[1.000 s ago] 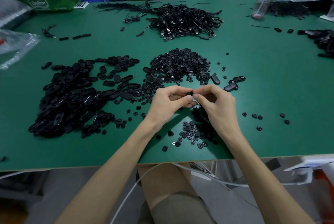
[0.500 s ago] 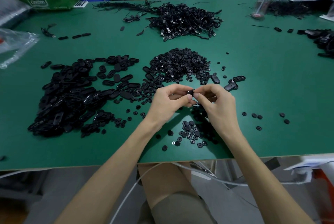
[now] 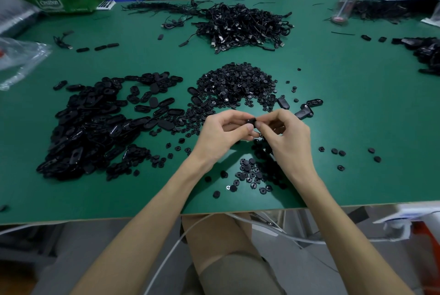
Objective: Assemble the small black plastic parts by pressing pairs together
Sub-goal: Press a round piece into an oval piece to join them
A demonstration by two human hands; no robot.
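Green desk (image 3: 357, 109) carries your stock: oval shells (image 3: 95, 123) heaped toward its left edge, round pieces (image 3: 238, 85) heaped mid-desk. Your left hand (image 3: 221, 137) and right hand (image 3: 288, 137) meet above the near edge, both sets of curled fingertips pinching one small black part (image 3: 250, 121) between them.

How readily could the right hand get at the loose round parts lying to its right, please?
Probably yes: the loose round parts lie on bare green table beside the right hand, nothing between, though it pinches a small black part with the left hand.
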